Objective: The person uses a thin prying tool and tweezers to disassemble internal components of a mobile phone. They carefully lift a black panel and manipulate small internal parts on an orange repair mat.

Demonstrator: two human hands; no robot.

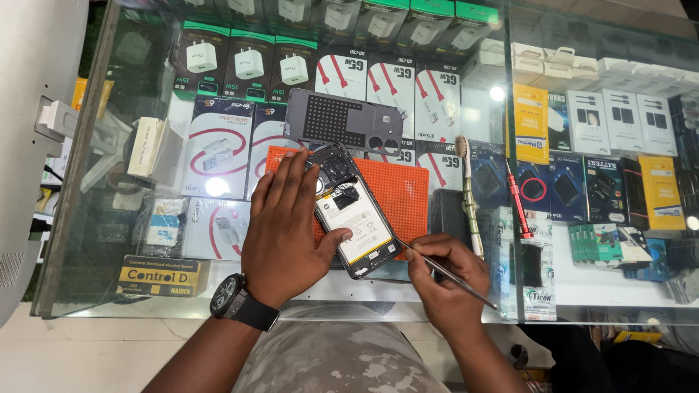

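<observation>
A thin metal tool [444, 271] is being gripped by the right hand [445, 284], its tip touching the lower edge of the opened phone [354, 211]. The phone is being pinned under the left hand [285, 227], fingers flat, on an orange mat [397, 191] lying on the glass counter [349, 291].

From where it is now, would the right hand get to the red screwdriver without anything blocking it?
Probably yes. The right hand lies just below-left of the red screwdriver, with only bare glass and the brush beside the path. But it holds tweezers, so it would have to set them down first.
</observation>
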